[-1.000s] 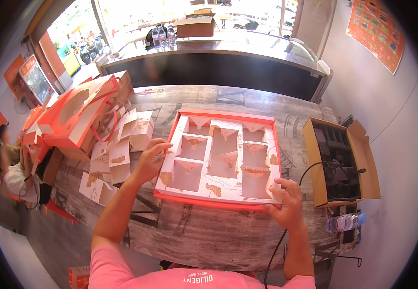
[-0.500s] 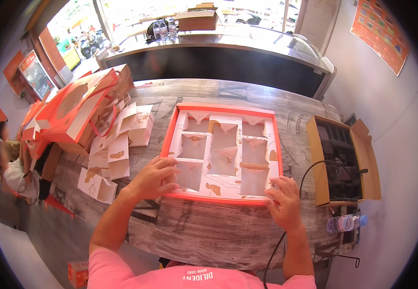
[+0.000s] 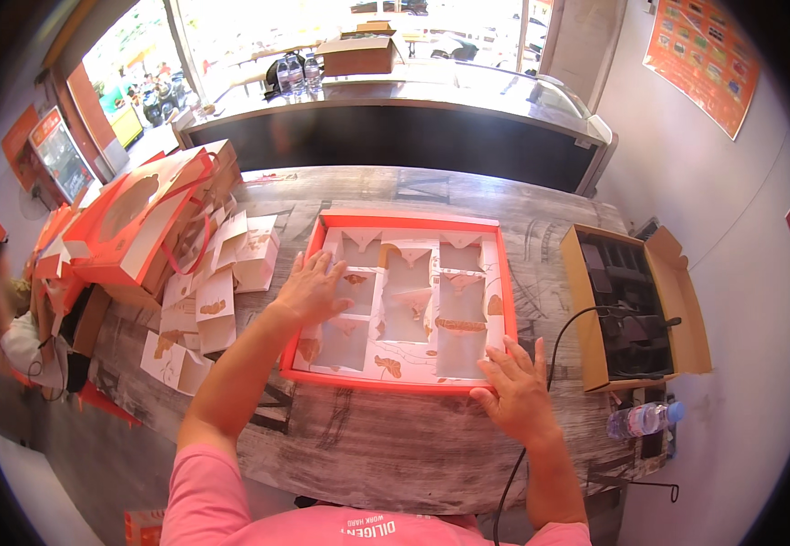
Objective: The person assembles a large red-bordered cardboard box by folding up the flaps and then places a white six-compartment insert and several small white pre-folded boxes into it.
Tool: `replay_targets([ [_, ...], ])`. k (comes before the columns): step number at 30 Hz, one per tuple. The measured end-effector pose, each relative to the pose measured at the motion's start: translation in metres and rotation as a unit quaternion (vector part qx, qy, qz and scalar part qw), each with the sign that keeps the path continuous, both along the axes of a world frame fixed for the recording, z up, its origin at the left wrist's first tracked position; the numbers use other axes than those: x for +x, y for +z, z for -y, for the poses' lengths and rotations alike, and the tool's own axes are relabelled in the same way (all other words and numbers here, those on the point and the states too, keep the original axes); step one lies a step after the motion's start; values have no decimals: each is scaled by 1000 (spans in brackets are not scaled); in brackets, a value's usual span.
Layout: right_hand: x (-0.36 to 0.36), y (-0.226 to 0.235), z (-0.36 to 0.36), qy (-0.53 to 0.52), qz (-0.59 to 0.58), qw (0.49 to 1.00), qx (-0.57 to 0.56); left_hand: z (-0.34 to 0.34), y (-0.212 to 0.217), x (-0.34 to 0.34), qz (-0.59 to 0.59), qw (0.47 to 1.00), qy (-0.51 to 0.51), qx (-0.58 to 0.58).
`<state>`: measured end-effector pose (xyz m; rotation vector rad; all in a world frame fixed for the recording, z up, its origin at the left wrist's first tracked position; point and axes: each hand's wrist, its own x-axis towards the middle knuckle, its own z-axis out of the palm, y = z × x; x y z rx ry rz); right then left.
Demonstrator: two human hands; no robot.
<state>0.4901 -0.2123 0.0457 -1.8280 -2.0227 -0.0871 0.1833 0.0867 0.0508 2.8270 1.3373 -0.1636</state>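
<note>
A shallow red box (image 3: 386, 388) lies open on the table in front of me. Fitted inside it is a white card divider (image 3: 417, 357) printed with brown leaf shapes, its cut-outs forming several compartments. My left hand (image 3: 308, 293) rests over the box's left side, fingers spread across the divider's edge. At the front right corner, my right hand (image 3: 518, 391) touches the rim and divider with its fingers stretched out. Neither hand grips anything. To the left lies a loose pile of folded white card pieces (image 3: 216, 308) with the same brown print.
Red-and-white gift boxes with ribbon handles (image 3: 145, 223) are stacked at the left. On the right stand a cardboard box with dark inserts (image 3: 592, 318), a black cable (image 3: 554, 359) and a water bottle (image 3: 640, 420). Two people (image 3: 22, 318) are at far left; a counter (image 3: 395, 132) stands beyond.
My left hand has slid from the front left corner farther along the left side, its fingers spreading. The right hand stays near its corner with straighter fingers. The view has shifted slightly.
</note>
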Motion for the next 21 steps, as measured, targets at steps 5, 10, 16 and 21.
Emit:
replay_targets([
  [5,-8,-1,-4,-12,-39,999,29,16,-2,21,141,988,-65,14],
  [10,-8,-6,-4,2,-13,1000,15,57,3,77,177,966,-189,10],
  [16,-7,-7,-5,13,-40,999,30,68,-24,103,80,971,-221,-31],
  [21,-5,-8,-6,25,-49,998,40,66,-20,103,122,962,-242,11],
])
